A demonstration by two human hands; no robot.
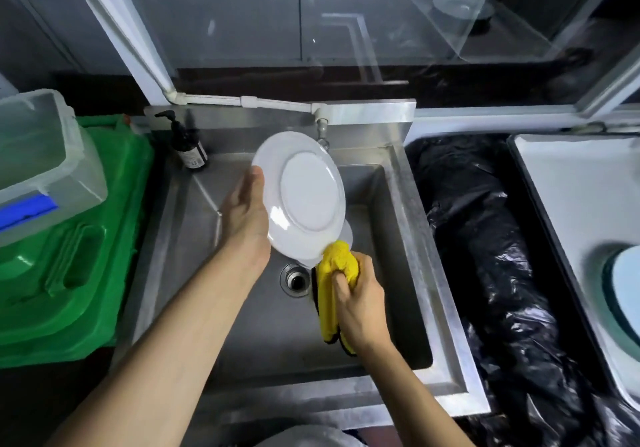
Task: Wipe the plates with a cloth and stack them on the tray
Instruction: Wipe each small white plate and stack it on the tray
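One white plate (304,197), centre frame, gripped by left hand (247,211); yellow cloth (337,266), bunched in right hand (360,301), pressed to its rim. Wiping judged underway; carry to tray (554,204), right edge, needed next.

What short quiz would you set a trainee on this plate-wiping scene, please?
1. True or false: the left grip holds the white plate tilted over the sink.
2. What does the right grip hold? A) a sponge B) the yellow cloth C) a brush
3. Fill in: seen from the person, the tray lies to the ____ of the sink.

Key: 1 true; 2 B; 3 right.
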